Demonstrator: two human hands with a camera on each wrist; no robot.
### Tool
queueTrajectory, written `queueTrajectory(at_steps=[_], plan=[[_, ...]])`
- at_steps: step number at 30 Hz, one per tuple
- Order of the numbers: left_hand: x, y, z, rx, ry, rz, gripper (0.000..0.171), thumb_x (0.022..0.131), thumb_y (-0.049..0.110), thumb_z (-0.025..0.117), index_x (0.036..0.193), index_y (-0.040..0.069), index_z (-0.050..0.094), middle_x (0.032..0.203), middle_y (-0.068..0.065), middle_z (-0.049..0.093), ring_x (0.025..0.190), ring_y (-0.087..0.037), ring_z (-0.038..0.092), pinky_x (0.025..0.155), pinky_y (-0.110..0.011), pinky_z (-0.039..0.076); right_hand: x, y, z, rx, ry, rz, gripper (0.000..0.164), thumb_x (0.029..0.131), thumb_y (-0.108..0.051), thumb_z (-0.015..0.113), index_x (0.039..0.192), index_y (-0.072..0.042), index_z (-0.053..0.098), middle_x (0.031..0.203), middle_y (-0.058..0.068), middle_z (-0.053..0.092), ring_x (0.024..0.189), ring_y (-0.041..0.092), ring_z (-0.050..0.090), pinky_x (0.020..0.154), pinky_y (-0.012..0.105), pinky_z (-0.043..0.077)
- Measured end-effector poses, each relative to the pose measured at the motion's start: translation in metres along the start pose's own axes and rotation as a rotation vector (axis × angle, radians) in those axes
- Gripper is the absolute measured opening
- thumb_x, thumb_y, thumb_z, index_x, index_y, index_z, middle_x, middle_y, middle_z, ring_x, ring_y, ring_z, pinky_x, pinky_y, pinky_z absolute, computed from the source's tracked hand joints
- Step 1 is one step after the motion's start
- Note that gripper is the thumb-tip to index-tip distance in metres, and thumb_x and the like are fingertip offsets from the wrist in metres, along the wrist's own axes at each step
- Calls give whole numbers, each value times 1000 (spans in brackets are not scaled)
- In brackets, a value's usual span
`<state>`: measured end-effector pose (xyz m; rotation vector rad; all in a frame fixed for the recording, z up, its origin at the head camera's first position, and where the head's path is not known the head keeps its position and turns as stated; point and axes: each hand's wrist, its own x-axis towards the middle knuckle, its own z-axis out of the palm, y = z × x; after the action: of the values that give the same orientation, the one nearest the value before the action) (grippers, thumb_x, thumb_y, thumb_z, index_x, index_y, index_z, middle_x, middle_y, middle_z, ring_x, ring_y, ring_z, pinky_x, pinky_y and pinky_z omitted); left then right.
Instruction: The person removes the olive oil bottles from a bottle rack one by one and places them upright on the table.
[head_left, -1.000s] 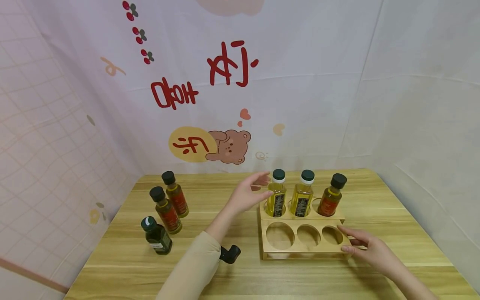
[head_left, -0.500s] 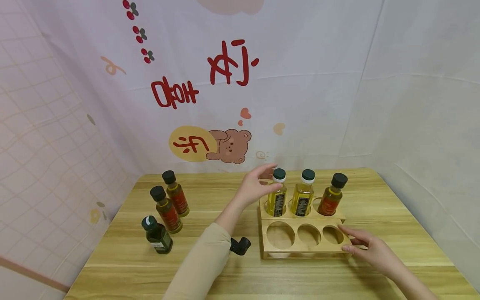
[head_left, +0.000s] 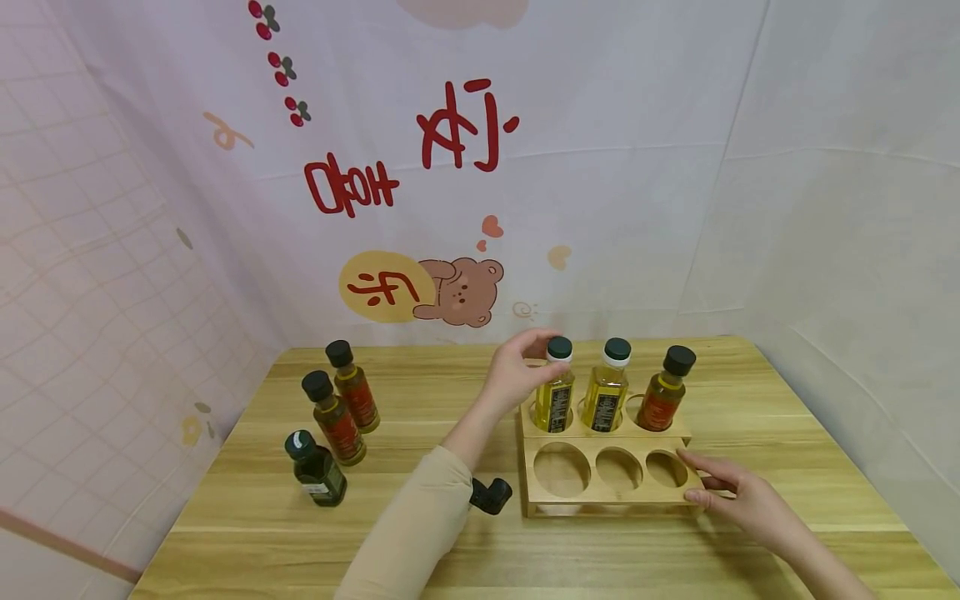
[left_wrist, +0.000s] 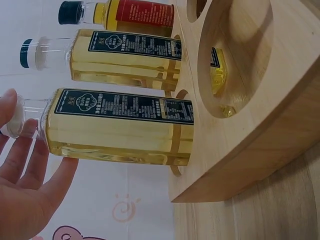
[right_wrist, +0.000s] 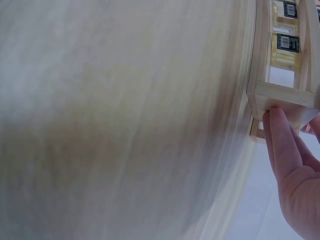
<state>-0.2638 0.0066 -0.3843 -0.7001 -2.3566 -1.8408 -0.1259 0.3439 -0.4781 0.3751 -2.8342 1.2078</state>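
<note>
My left hand (head_left: pixel 513 373) holds the neck of the leftmost oil bottle (head_left: pixel 554 406), thumb in front and fingers behind. This bottle has clear sides, yellow oil and a dark label; it stands in the back row of a two-tier wooden rack (head_left: pixel 603 496). In the left wrist view, its base sits in the rack's hole, below my left hand (left_wrist: pixel 27 197). A matching oil bottle (head_left: pixel 604 396) and a red-labelled bottle (head_left: pixel 660 400) fill the other back holes. My right hand (head_left: pixel 738 500) grips the rack's right end; the right wrist view shows fingers (right_wrist: pixel 285 140) against its end panel.
Left on the wooden table (head_left: pixel 247 542) stand two red-labelled, black-capped bottles (head_left: pixel 356 400) and a short dark green bottle (head_left: pixel 318 479). The rack's front tier has three round holes without bottles. A printed cloth (head_left: pixel 600 208) hangs behind the table.
My left hand has moved right and up to the leftmost bottle's neck, its thumb and fingers closing round it. The right hand and rack have stayed put.
</note>
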Motion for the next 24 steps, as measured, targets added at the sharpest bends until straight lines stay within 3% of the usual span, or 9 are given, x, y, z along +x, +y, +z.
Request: queueTrajectory(at_steps=[14, 24], plan=[[-7, 8, 0, -22, -10, -1, 40, 82, 8, 81, 121, 14, 70, 103, 1, 71, 99, -18, 66, 78, -27, 56, 0, 1, 1, -2, 1, 5, 58, 88, -18, 75, 141, -4, 55, 132, 24, 58, 99, -1, 58, 79, 24, 54], [-6, 28, -12, -70, -7, 147, 42, 85, 1, 77, 125, 7, 67, 111, -8, 68, 101, -17, 64, 86, -27, 55, 0, 3, 2, -7, 10, -25, 58, 88, -17, 75, 141, -4, 55, 131, 25, 58, 100, -1, 58, 79, 23, 53]])
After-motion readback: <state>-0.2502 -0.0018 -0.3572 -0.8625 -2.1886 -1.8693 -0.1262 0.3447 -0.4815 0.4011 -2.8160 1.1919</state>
